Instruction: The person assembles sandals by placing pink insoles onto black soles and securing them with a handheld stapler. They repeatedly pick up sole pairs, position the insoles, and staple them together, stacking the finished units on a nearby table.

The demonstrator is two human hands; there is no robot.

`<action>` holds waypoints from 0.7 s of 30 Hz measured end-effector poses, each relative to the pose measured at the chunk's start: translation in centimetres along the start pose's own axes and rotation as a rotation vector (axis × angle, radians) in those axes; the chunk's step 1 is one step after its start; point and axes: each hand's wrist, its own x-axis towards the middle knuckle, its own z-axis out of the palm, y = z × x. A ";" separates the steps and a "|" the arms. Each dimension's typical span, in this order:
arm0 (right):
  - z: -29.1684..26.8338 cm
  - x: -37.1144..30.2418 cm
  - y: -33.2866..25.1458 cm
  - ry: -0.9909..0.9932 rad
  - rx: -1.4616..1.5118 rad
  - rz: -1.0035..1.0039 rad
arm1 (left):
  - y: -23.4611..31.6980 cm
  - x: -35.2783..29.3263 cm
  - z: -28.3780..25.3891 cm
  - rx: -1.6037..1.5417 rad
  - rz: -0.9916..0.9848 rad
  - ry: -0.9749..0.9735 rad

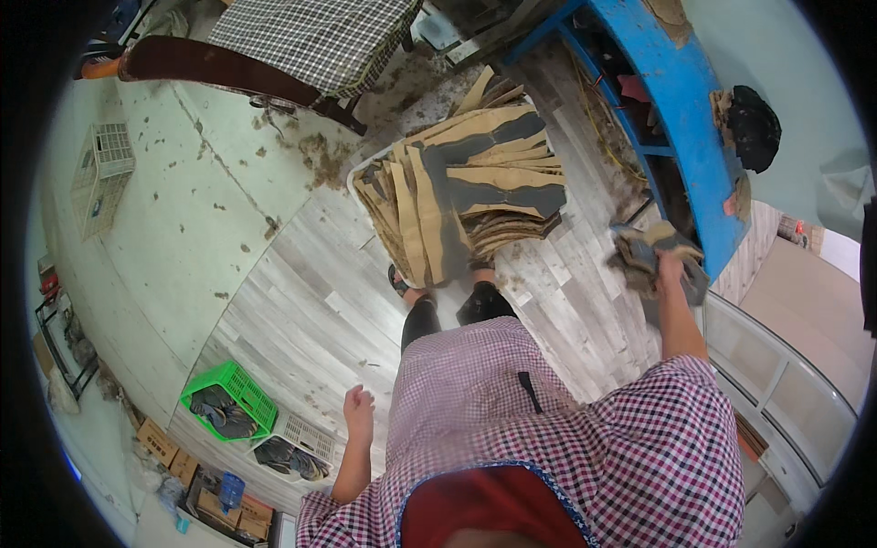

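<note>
Out to the right, my right hand (pixel 670 267) is closed on a bundle of flat tan-and-dark-grey pieces (pixel 660 241), slightly blurred. It is beside the lower end of the blue cabinet. My left hand (pixel 359 405) hangs at my left side with nothing in it, its fingers loosely bent and apart. In front of my feet, layered stacks of long tan strips with dark grey patches (pixel 448 187) lie on a low support with a pale rim (pixel 354 179). What the pieces are made of, I cannot tell.
The blue cabinet (pixel 699 137) stands at the right. A checkered-cloth-covered seat (pixel 315 41) is at the far side. A green basket (pixel 258 402) and a white basket (pixel 312 437), both with dark pieces inside, sit at the left. Brown scraps (pixel 320 157) litter the floor.
</note>
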 end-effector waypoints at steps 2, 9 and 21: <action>-6.4 -0.4 2.1 0.019 -0.128 -0.129 | -1.4 0.0 -0.3 -0.026 -0.082 0.009; 1.8 -22.4 -8.8 -0.762 -0.368 -0.504 | -1.8 -2.5 3.7 -0.147 -0.104 -0.053; 27.4 -30.0 -20.9 -1.456 -0.722 -1.078 | -2.5 -4.6 5.9 -0.177 -0.175 0.079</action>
